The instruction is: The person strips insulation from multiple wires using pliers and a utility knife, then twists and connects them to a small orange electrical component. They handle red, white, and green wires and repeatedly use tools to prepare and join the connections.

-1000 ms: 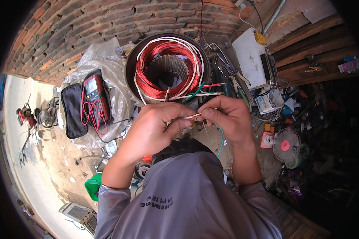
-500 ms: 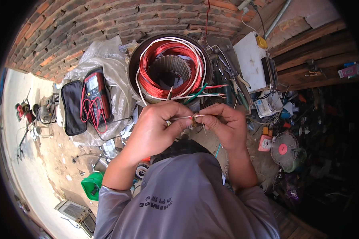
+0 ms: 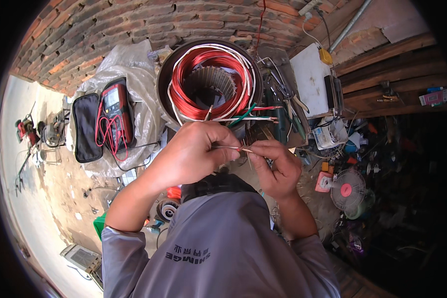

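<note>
Left hand (image 3: 201,151) pinching thin pale wire (image 3: 227,147), thumb against fingers. Right hand (image 3: 279,171) nearly closed, thumb and index gripping copper strands (image 3: 246,150). Wire's between hands, nearer the person than red coil (image 3: 185,98).

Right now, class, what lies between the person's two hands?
In the head view, a short stretch of thin wire spans from the left hand to the right hand.

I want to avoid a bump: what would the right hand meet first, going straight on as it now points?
Beyond the thin wire at its fingers, the right hand would probably meet the left hand first, just to its left, though depth is unclear.
</note>
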The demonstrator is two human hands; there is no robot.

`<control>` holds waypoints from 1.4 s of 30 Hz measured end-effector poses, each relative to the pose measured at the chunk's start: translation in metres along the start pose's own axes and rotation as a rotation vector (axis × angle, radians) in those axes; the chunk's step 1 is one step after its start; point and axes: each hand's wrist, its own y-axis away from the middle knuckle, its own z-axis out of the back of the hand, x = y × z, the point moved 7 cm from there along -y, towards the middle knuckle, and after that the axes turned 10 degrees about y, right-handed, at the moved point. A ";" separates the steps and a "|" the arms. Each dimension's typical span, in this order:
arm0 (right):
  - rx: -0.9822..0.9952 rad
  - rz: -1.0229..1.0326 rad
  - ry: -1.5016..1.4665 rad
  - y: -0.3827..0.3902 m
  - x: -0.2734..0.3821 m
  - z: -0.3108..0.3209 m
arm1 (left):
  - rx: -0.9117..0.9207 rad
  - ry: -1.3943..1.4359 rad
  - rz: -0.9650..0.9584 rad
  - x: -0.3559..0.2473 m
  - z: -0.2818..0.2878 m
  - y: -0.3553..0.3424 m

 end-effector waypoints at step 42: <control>0.558 0.928 0.565 -0.034 0.046 -0.006 | 0.244 -0.294 0.127 0.003 -0.004 -0.013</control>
